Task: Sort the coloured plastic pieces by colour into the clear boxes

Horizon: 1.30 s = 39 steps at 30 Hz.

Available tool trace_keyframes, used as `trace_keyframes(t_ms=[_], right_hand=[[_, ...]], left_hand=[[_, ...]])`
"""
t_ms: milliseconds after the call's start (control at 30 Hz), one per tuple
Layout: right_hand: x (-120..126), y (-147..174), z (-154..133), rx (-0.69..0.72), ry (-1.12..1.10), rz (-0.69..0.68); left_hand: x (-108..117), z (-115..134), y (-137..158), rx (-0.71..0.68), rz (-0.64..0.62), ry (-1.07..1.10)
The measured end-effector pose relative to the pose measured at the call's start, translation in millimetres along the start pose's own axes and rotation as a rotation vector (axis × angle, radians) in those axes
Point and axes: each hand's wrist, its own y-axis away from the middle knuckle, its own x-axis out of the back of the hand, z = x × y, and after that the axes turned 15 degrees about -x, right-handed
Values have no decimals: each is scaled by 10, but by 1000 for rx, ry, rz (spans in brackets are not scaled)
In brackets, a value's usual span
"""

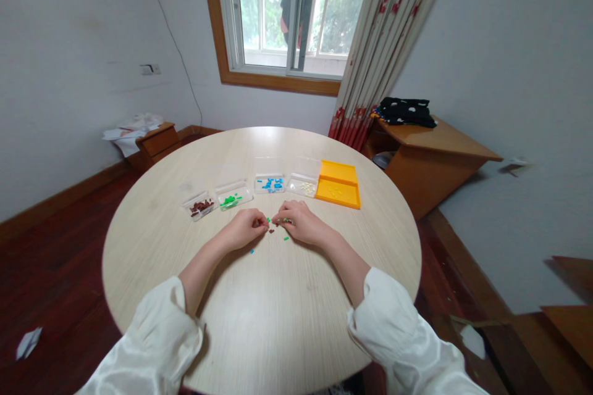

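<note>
My left hand (248, 226) rests low over the table with thumb and fingers pinched together; what sits in the pinch is too small to make out. Facing it, my right hand (299, 221) is curled with its fingertips pressed together, partly hiding small green and brown pieces under it. Between the fingertips shows a tiny green piece (268, 220). A brown piece (272, 231) lies just below the hands, with another green piece (286, 238) under the right wrist. A blue piece (252, 251) lies nearer me, below my left hand.
Beyond my hands, clear boxes hold brown pieces (201, 207), green pieces (230, 200), blue pieces (271, 184) and cream pieces (307, 188). An open yellow case (340, 168) with yellow pieces stands at their right. All stand on a round wooden table (264, 321).
</note>
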Motion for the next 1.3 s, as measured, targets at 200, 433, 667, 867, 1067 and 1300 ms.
trace_keyframes(t_ms=[200,433,667,867,1067,1300], right_hand=[[7,-3,-20,-31,14,-11],[11,-8,-15,-50,-5,-15],[-4,-13,-4,-60,-10,1],[6,-9,-23,-65,-19,4],[-5,-12,-15,-48,-19,4],[-26,-18,15,9,-46,-8]], left_hand=[[-2,-4,0,0,2,9],[-3,-9,4,1,-2,-2],[-10,-19,3,2,9,-12],[-5,-20,3,-5,8,-16],[8,3,-2,-5,9,-18],[4,-9,0,-7,10,-16]])
